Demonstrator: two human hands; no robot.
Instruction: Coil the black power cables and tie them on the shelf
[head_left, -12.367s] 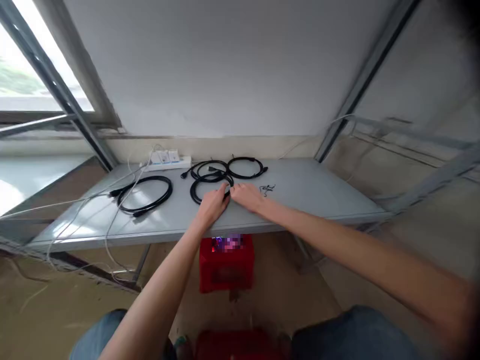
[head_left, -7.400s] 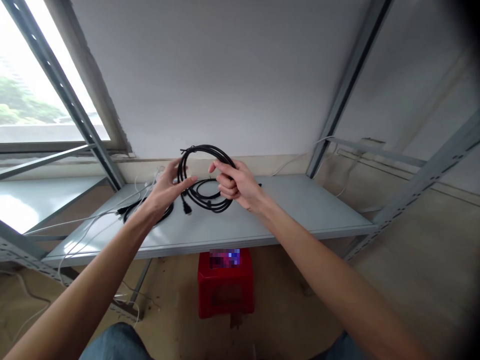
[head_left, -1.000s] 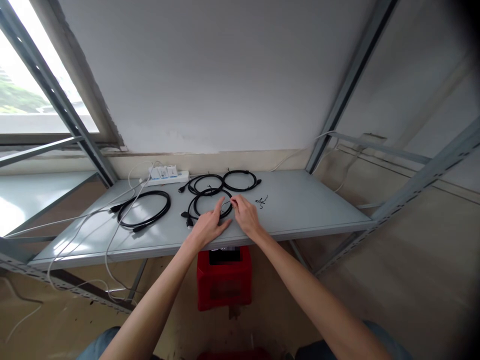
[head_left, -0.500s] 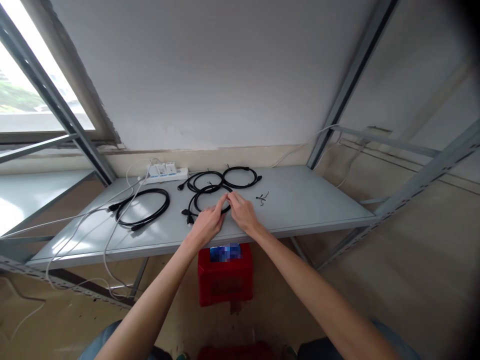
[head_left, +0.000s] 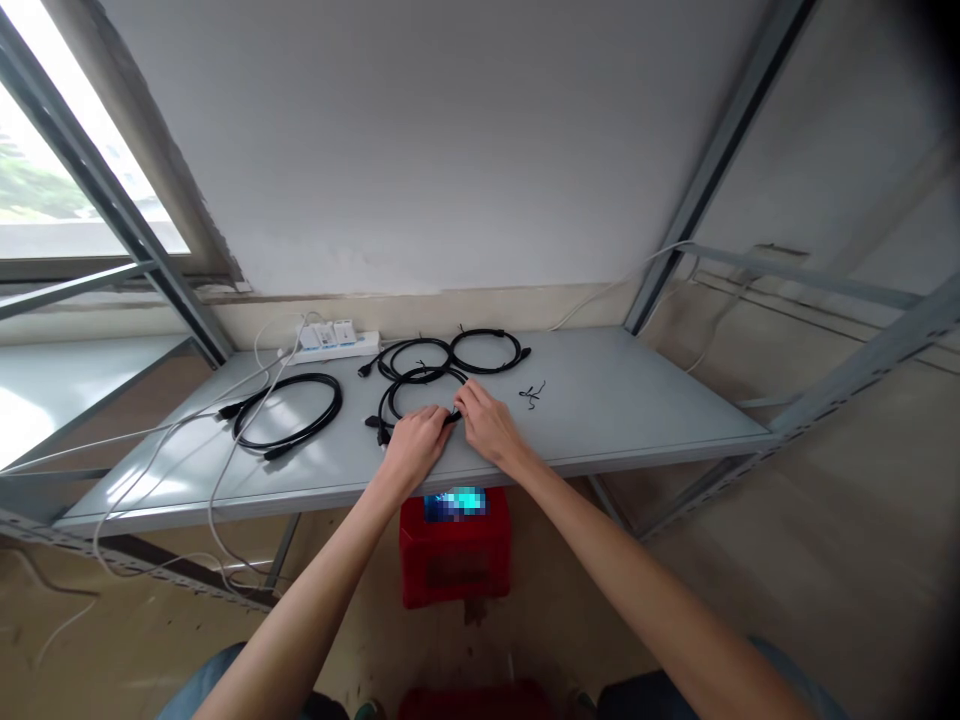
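Black cable coil lies around the middle of the shelf; my left hand grips its right side, my right hand pinches there, on what I cannot tell. Thin ties lie farther right.

Workroom or storeroom, seemingly; slotted metal rack; power strip; window.

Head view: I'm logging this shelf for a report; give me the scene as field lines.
Left hand: fingers closed on front coil
Right hand: fingertips together at that coil's right side; what they pinch is unclear
Front coil: overlaps back left coil
Back right coil: meets back left coil
Left coil: apart from the others
Ties: black, right of right hand
Power strip: white, back left of shelf
Stool: red, below shelf
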